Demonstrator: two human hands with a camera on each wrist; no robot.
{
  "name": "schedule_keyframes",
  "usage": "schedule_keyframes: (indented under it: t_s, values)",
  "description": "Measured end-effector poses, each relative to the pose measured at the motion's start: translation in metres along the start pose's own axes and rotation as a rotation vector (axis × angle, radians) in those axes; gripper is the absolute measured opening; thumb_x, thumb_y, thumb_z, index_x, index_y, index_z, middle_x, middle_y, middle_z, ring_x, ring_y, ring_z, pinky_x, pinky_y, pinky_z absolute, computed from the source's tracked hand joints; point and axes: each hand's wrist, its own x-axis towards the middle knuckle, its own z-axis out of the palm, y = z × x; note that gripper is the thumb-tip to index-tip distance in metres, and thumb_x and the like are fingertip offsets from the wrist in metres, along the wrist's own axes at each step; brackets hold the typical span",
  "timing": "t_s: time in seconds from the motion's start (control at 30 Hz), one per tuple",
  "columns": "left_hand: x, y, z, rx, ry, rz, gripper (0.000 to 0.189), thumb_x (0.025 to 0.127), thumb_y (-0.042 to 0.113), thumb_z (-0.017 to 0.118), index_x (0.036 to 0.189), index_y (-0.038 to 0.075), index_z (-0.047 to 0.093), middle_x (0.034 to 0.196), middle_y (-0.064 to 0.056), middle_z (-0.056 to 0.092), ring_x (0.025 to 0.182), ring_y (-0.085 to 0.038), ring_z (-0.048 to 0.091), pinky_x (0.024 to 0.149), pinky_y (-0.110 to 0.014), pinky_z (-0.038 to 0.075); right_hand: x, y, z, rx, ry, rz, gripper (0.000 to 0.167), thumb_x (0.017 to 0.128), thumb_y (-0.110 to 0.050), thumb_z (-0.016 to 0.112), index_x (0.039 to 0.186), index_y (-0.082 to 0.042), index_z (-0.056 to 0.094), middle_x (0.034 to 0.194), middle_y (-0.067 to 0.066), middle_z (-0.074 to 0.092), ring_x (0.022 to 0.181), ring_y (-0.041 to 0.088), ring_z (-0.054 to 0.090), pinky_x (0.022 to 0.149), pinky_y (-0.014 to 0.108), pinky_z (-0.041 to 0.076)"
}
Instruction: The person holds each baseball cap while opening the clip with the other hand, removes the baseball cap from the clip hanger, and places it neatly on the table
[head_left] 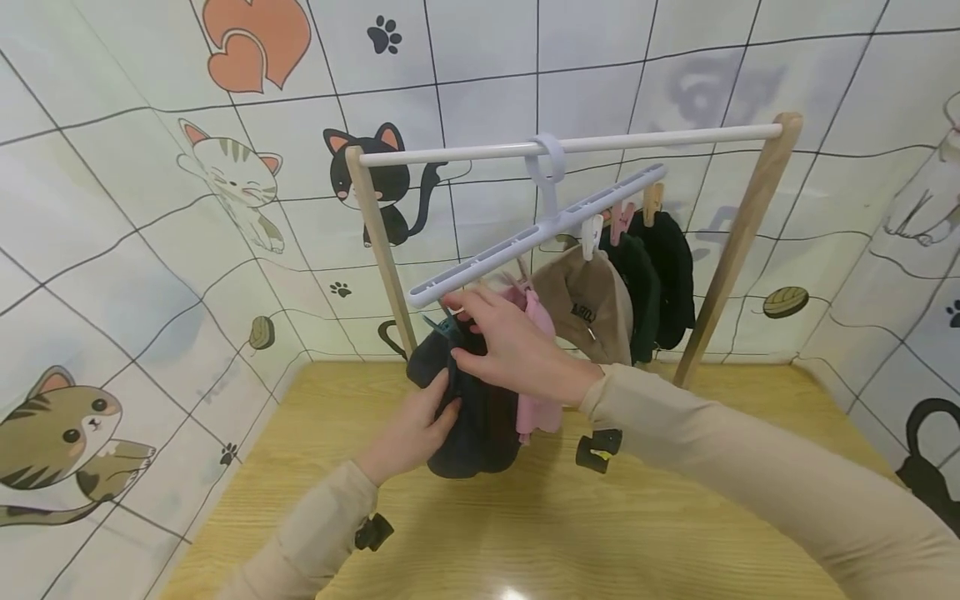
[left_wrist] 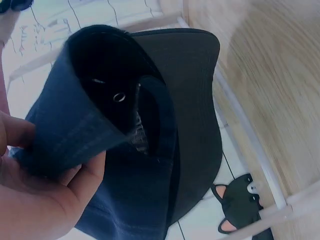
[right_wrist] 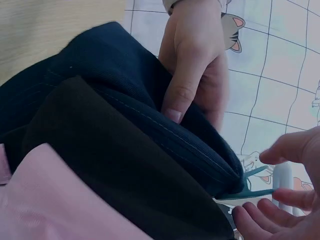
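Note:
A navy cap hangs at the low left end of the lavender hanger, a teal clothespin clipped to its edge. My left hand grips the cap's edge between thumb and fingers; in the left wrist view, the left hand curls round the raised band, with the dark brim beyond. My right hand is beside the clothespin. In the right wrist view, the thumb and fingers of the right hand are spread around the clothespin's handles, not pinching them.
A wooden rack with a white rail holds the hanger. Pink cloth, a brown cap, a dark green cap and a black cap hang to the right. Below is a wood-grain table; a cat-patterned wall stands behind.

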Motion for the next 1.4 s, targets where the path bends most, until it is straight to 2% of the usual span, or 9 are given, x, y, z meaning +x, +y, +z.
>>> schedule_keyframes:
  t_s: [0.07,0.13,0.33,0.6,0.8,0.97,1.13,1.27,1.4]
  values:
    - [0.0,0.004,0.003,-0.014,0.005,0.021,0.035,0.097,0.0,0.049,0.131,0.002,0.043,0.12,-0.014,0.06,0.106,-0.022,0.061,0.088,-0.04,0.049,0.002,0.0,0.003,0.015,0.021,0.005,0.049,0.084,-0.003,0.071,0.126,0.005,0.049,0.12,0.018,0.054,0.105,0.026,0.059,0.092,0.033,0.047]
    - [-0.001,0.007,0.005,-0.016,0.023,0.032,0.035,0.096,-0.001,0.049,0.131,0.0,0.043,0.12,-0.015,0.06,0.106,-0.023,0.061,0.087,-0.041,0.049,0.004,-0.001,0.005,0.039,0.041,0.011,0.047,0.083,-0.002,0.072,0.123,0.005,0.048,0.118,0.018,0.054,0.103,0.026,0.059,0.091,0.033,0.048]
    - [-0.003,0.012,0.011,0.018,0.078,0.059,0.022,0.095,-0.004,0.05,0.117,-0.005,0.049,0.102,-0.018,0.064,0.089,-0.023,0.066,0.073,-0.036,0.052,0.007,-0.006,0.011,0.108,0.072,0.065,0.045,0.081,-0.003,0.075,0.117,0.003,0.048,0.111,0.014,0.053,0.096,0.024,0.064,0.084,0.033,0.052]
    - [-0.005,0.015,0.014,0.048,0.108,0.096,0.017,0.094,-0.005,0.051,0.11,-0.004,0.051,0.087,-0.014,0.063,0.081,-0.023,0.067,0.066,-0.031,0.05,0.009,-0.01,0.015,0.222,0.13,0.142,0.04,0.082,-0.005,0.076,0.111,0.001,0.051,0.104,0.012,0.059,0.093,0.021,0.067,0.076,0.027,0.054]
    - [-0.005,0.016,0.016,0.044,0.103,0.071,0.019,0.094,-0.004,0.051,0.112,-0.003,0.049,0.085,-0.011,0.062,0.078,-0.018,0.065,0.064,-0.03,0.048,0.008,-0.014,0.019,0.282,0.169,0.232,0.037,0.083,-0.01,0.075,0.109,-0.001,0.051,0.104,0.01,0.06,0.092,0.019,0.066,0.076,0.027,0.053]
    - [-0.005,0.017,0.016,0.033,0.095,0.055,0.024,0.094,-0.004,0.05,0.117,-0.003,0.048,0.088,-0.011,0.063,0.075,-0.015,0.062,0.064,-0.029,0.046,0.01,-0.015,0.023,0.304,0.222,0.307,0.035,0.084,-0.018,0.075,0.105,-0.005,0.05,0.098,0.006,0.061,0.085,0.015,0.065,0.075,0.027,0.053]
    - [-0.007,0.019,0.017,0.029,0.089,0.05,0.025,0.094,-0.004,0.049,0.119,-0.003,0.048,0.088,-0.01,0.062,0.074,-0.014,0.061,0.065,-0.03,0.047,0.013,-0.013,0.027,0.341,0.266,0.378,0.034,0.083,-0.02,0.077,0.101,-0.005,0.052,0.093,0.007,0.059,0.083,0.017,0.064,0.075,0.027,0.052]
    - [-0.008,0.019,0.018,0.023,0.093,0.05,0.023,0.095,-0.004,0.048,0.118,-0.001,0.048,0.08,-0.004,0.057,0.069,-0.011,0.057,0.062,-0.029,0.045,0.014,-0.012,0.026,0.374,0.252,0.433,0.032,0.083,-0.02,0.077,0.101,-0.003,0.056,0.094,0.008,0.061,0.086,0.019,0.065,0.078,0.028,0.052]
    - [-0.009,0.02,0.017,0.014,0.109,0.055,0.024,0.094,-0.005,0.05,0.117,0.001,0.05,0.08,-0.002,0.057,0.069,-0.011,0.057,0.063,-0.029,0.045,0.014,-0.011,0.025,0.432,0.196,0.473,0.032,0.088,-0.022,0.072,0.107,-0.003,0.055,0.1,0.01,0.062,0.093,0.019,0.064,0.083,0.032,0.051]
